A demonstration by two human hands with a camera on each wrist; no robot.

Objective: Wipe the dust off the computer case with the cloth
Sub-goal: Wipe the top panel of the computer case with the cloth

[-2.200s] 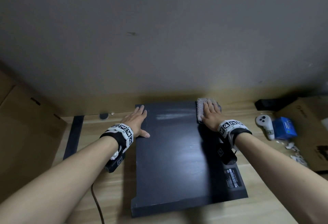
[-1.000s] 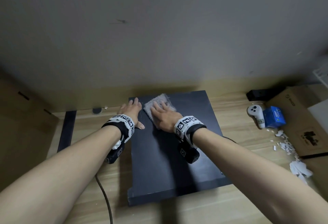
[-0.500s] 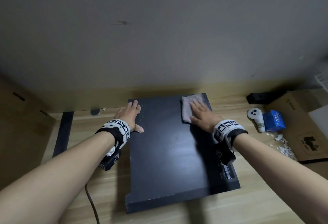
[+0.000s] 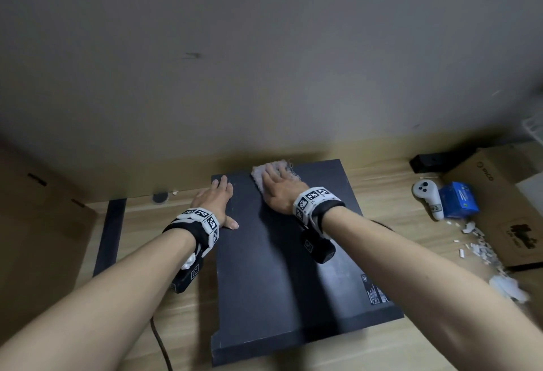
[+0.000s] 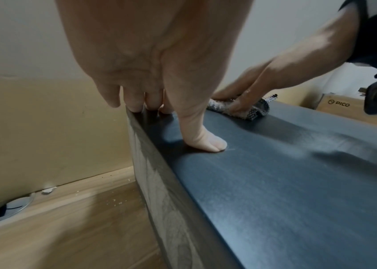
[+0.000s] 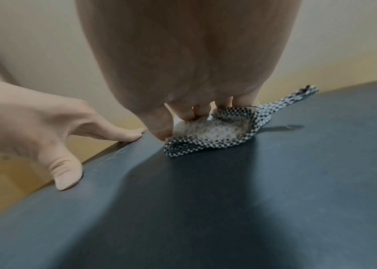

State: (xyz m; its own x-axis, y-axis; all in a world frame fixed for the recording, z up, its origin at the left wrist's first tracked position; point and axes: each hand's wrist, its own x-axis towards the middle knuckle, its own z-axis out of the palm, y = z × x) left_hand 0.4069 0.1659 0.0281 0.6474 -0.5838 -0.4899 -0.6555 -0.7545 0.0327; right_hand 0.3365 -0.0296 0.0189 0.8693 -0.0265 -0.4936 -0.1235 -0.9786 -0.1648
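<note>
Flat on the bench (image 4: 382,206) lies the computer case (image 4: 282,267), steadied at its far left edge by the open left hand (image 4: 216,203). Right hand (image 4: 280,189), fingers flat, should press the cloth (image 4: 260,173) evenly in overlapping strokes toward the dusty near end.

"PICO" shows in dark print, beside a round logo, on the brown cardboard box (image 5: 337,104) behind the black computer case (image 5: 298,182); the small white label (image 4: 373,292) on the case's near right corner is too tiny to read
</note>
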